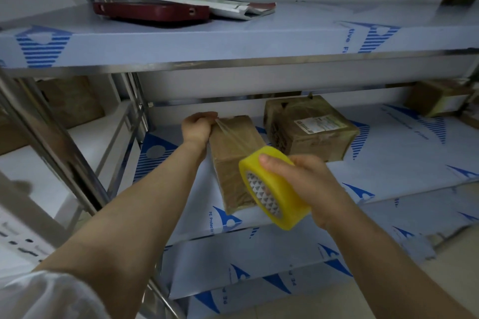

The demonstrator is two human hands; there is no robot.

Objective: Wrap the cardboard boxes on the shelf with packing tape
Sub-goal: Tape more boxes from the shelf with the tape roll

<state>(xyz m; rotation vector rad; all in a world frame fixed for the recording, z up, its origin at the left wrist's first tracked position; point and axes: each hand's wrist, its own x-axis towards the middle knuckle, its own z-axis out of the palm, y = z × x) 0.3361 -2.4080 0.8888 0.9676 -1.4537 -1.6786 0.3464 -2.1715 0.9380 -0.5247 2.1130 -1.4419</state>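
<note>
Steel shelving [388, 163] wrapped in pale film with blue printed triangles fills most of what I see, and the task's boxes sit on its middle level. The upper shelf [233, 39] carries a dark red case [153, 11] and a crumpled paper packet [233, 8] just behind it. On the middle level, well back, stands a labelled cardboard box [308, 129] already glossy with tape, and another box [438, 98] sits far off at the right end.

Nearer to me is the cardboard box [233, 153] I am working on, long and narrow, standing near the shelf's front edge with one end toward me. My right hand [305, 184] grips the yellow tape roll [282, 202] just in front of this box, thumb laid across the outer face and fingers curled round the far side (the patterned core faces me). My left hand [198, 128] is at the box's far top corner, fingers curled tight over the edge; whether they also pinch the tape's end I cannot tell. A clear tape strip [233, 134] runs taut from that corner down to the roll.
</note>
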